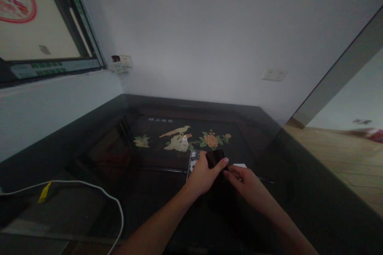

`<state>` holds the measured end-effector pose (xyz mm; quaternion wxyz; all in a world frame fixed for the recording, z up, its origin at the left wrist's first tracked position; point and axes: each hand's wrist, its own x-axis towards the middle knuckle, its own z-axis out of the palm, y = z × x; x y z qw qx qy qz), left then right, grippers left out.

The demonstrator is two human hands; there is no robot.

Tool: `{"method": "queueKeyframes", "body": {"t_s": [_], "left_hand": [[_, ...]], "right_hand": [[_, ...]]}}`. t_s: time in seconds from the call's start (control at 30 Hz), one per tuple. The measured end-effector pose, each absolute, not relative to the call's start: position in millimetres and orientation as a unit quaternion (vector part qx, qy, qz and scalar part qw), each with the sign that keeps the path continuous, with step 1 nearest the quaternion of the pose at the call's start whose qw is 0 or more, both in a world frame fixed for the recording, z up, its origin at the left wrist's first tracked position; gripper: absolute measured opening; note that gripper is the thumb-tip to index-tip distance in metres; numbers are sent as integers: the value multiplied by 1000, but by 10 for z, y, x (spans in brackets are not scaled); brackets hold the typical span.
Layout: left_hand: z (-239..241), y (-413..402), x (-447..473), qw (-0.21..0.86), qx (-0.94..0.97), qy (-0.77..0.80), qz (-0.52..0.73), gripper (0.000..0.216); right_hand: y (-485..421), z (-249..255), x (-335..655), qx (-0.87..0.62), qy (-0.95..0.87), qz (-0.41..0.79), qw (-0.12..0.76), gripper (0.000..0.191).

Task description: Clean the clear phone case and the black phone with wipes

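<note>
My left hand point(203, 175) is closed around a black smartphone point(214, 156), its thumb lying across the dark face. My right hand point(247, 183) is at the phone's right edge, with thumb and fingertips drawn together; whether they grip the edge or something small cannot be made out. Partly covered by my left hand, a black-and-white patterned flat item point(193, 163) lies on the dark table. Just beyond it stands a small clear bottle point(184, 144) with a whitish top. A white flat piece point(240, 165) shows behind my right fingers.
The glossy black table point(98, 147) bears a bird-and-flower picture. A thin stick-like item point(266, 180) lies right of my right hand. At left, a white cable point(116, 199) with a yellow tag point(44, 192) curves over the table. Wall sockets point(274, 75) sit behind.
</note>
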<state>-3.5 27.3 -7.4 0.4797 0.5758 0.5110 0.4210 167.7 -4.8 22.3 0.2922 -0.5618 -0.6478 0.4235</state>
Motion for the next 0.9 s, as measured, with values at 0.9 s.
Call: {"method": "queueKeyframes", "body": {"t_s": [0.9], "left_hand": [[-45,484,-380,98,692,714,39,35]], "right_hand": [[677,-389,1915,-433,-338,597,585,33]]}}
